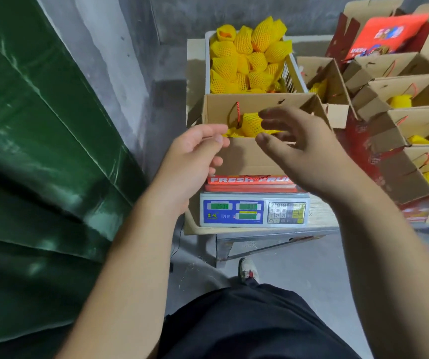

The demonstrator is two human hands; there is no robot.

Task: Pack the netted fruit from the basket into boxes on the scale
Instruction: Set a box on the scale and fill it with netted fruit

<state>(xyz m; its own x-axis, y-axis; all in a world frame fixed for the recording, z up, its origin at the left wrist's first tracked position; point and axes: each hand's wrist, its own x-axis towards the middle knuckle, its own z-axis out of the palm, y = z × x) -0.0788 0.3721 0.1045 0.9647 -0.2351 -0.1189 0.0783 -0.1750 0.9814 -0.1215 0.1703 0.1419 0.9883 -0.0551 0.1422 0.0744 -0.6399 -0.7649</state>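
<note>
Both my left hand (195, 149) and right hand (299, 143) hover loose-fingered, holding nothing, over the cardboard box (244, 156) on the scale (253, 212), ready for more netted fruit (252, 121).

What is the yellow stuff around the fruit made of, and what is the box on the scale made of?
The yellow netting looks like soft foam mesh, going by its puffy, holey weave. The box looks like plain brown cardboard, matte, with folded flaps.

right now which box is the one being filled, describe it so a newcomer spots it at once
Find the digital scale with the blue panel at the table's near edge. The open cardboard box stands on it, in front of the white basket of netted fruit. Unlike the boxes lined up to the right, only this one is on the scale.
</note>
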